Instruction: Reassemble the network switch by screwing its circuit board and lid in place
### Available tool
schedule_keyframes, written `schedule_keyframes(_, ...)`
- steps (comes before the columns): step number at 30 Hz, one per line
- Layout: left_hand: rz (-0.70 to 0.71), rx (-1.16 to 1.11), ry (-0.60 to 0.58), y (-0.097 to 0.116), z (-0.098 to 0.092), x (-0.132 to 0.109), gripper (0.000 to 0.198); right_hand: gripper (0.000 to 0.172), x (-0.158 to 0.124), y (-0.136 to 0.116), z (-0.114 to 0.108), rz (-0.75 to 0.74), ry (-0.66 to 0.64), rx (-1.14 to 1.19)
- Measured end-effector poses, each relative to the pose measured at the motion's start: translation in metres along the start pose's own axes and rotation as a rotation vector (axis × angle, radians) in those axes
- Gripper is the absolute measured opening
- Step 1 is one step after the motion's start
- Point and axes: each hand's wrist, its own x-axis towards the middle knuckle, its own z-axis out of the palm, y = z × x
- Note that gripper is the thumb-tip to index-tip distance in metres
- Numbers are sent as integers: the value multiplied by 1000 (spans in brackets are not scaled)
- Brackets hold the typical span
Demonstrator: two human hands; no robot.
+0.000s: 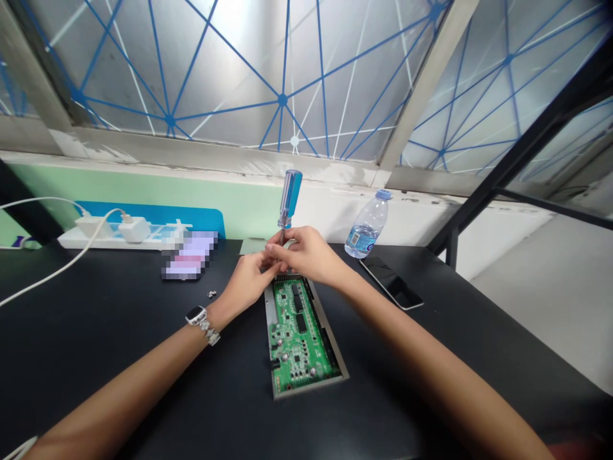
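Green circuit board (299, 338) in grey metal tray (311, 388) lies on the black table (230, 402). At its far end, the right hand (306, 255) pinches a nearly upright blue-and-clear screwdriver (290, 195); whether the left hand (246, 280) grips anything, I cannot tell. Probably screw work; next turning calls for steady alignment.

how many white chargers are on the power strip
2. The left charger sits near the left end of the strip; the right charger sits nearer its middle. The strip's right end is partly pixelated, so another might be hidden there.
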Motion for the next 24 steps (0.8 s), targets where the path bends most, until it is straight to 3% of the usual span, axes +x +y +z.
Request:
schedule_keyframes(6, -60, -79, 3, 6, 2, -3, 22, 22, -1, 0, -7, -60, 45, -172)
schedule_keyframes(16, -44, 34, 20, 7, -18, -12, 22, 8, -2, -6, -17, -8, -81, 32)
schedule_keyframes(24, 43, 70, 17, 1, -7, -5, 13, 20, -3, -9, -7, 1, -127, 101)
